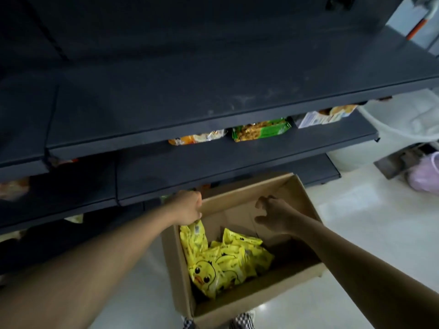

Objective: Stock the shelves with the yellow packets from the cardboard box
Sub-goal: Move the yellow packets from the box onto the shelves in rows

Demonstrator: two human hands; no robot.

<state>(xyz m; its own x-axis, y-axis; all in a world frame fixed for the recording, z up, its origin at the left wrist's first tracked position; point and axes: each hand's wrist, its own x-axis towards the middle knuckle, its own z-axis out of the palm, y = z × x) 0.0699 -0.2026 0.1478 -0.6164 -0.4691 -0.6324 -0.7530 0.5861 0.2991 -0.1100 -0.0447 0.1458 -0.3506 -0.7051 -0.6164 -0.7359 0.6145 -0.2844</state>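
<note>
One yellow packet (193,236) is pinched at its top edge by the left hand (187,207) and hangs straight below that grip, long axis near upright, just inside the cardboard box (251,298). The right hand (273,216) is held above the box with fingers spread, holding nothing. The remaining packets (228,262), roughly six, their edges hard to separate, are heaped below both hands; the dark shelves (190,167) lie beyond the left hand.

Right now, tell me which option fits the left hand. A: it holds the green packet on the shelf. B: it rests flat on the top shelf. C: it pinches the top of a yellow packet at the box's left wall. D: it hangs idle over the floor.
C: the left hand grips the upper edge of a yellow packet standing against the left wall of the cardboard box.
</note>
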